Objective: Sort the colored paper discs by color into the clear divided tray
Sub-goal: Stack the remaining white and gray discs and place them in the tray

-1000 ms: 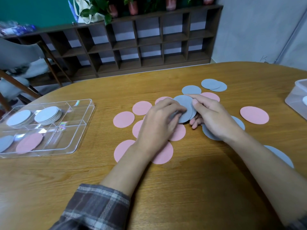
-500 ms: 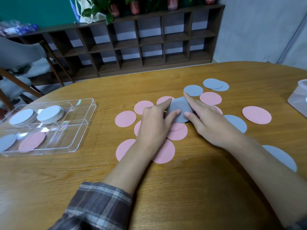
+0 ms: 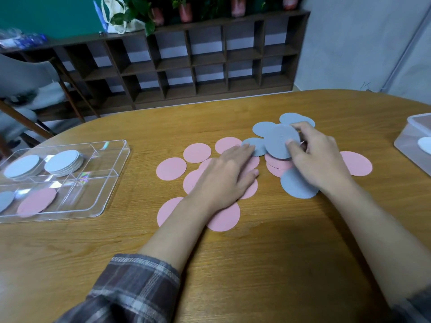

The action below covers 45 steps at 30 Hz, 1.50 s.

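Now the right hand [image 3: 319, 164] pinches a grey disc [image 3: 279, 138] between thumb and curled fingers, at one o'clock of the pink discs [image 3: 171, 169]. The left hand [image 3: 226, 176] lies flat on those, fingers straight and together. The clear tray [image 3: 93, 187] sits at nine o'clock on the table [image 3: 256, 264].

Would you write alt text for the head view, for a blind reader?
A person's right hand holds a grey paper disc above loose pink and grey discs on a wooden table; the left hand rests flat on pink discs. A clear divided tray sits left.
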Tool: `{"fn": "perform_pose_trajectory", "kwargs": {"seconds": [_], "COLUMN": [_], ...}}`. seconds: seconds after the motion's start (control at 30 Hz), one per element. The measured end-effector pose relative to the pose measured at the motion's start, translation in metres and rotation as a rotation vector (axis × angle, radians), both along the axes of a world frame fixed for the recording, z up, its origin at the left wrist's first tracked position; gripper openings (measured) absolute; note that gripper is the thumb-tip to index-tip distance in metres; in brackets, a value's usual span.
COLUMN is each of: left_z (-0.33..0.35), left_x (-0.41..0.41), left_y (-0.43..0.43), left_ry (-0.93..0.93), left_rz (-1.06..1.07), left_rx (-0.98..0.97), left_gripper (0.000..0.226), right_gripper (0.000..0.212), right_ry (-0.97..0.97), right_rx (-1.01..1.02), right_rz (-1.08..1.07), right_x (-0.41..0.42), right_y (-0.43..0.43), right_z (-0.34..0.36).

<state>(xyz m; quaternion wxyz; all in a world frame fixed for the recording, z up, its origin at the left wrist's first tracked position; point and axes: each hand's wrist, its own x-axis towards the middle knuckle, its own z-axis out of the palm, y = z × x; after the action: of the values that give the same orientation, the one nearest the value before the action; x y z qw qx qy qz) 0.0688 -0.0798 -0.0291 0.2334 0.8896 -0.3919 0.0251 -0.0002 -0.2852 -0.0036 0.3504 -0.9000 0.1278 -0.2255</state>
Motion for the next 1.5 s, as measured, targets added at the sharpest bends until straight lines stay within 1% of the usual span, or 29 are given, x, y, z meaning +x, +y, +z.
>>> {"fn": "perform_pose_trajectory", "kwargs": {"seconds": [0.07, 0.1, 0.27, 0.4, 0.5, 0.63, 0.73, 0.9, 0.97, 1.03, 1.2, 1.23, 1.33, 1.4, 1.5], "left_z": [-0.002, -0.002, 0.006, 0.009, 0.008, 0.003, 0.004, 0.014, 0.016, 0.015, 0.011, 0.010, 0.015, 0.018, 0.018], "left_x": [0.002, 0.002, 0.002, 0.001, 0.001, -0.002, -0.003, -0.006, -0.006, -0.003, 0.006, 0.006, 0.001, -0.002, -0.005], "left_y": [-0.001, -0.001, 0.004, 0.006, 0.004, -0.003, -0.007, -0.003, 0.001, 0.005, 0.006, 0.006, 0.004, 0.004, 0.003], "left_ry": [-0.013, -0.023, -0.100, -0.107, -0.122, -0.122, -0.102, -0.125, -0.142, -0.201, -0.406, -0.406, -0.272, -0.227, -0.170], "left_rz": [-0.012, -0.011, 0.082, 0.160, 0.226, 0.300, 0.330, 0.296, 0.267, 0.227, 0.171, 0.166, 0.146, 0.153, 0.191], "left_rx": [0.080, 0.086, 0.037, -0.004, -0.011, -0.018, -0.049, 0.040, 0.039, 0.000, -0.202, -0.258, -0.460, -0.489, -0.475], "left_gripper": [0.060, 0.059, 0.057, 0.060, 0.058, 0.062, 0.053, 0.040, 0.037, 0.035, 0.034, 0.032, 0.021, 0.016, 0.016], "right_gripper": [0.028, 0.028, 0.030, 0.029, 0.029, 0.030, 0.031, 0.030, 0.030, 0.030, 0.034, 0.036, 0.046, 0.048, 0.046], "right_ry": [0.001, 0.003, 0.026, 0.010, 0.007, 0.011, 0.021, 0.012, 0.007, -0.002, -0.027, -0.028, -0.021, -0.008, 0.005], "right_rx": [0.016, 0.019, 0.013, 0.000, -0.001, 0.000, -0.012, -0.023, -0.023, -0.019, -0.002, 0.006, 0.053, 0.111, 0.217], "right_rz": [-0.013, -0.014, -0.002, 0.025, 0.040, 0.056, 0.059, 0.054, 0.053, 0.052, 0.048, 0.052, 0.101, 0.152, 0.238], "right_x": [0.000, 0.000, 0.001, 0.001, 0.002, 0.002, 0.003, 0.003, 0.003, 0.003, 0.004, 0.004, 0.004, 0.003, 0.003], "right_y": [0.000, 0.000, 0.003, 0.009, 0.011, 0.013, 0.013, 0.013, 0.014, 0.014, 0.013, 0.014, 0.014, 0.017, 0.022], "right_z": [-0.001, -0.002, -0.004, -0.006, -0.007, -0.008, -0.008, -0.008, -0.008, -0.008, -0.007, -0.007, -0.007, -0.007, -0.007]}}
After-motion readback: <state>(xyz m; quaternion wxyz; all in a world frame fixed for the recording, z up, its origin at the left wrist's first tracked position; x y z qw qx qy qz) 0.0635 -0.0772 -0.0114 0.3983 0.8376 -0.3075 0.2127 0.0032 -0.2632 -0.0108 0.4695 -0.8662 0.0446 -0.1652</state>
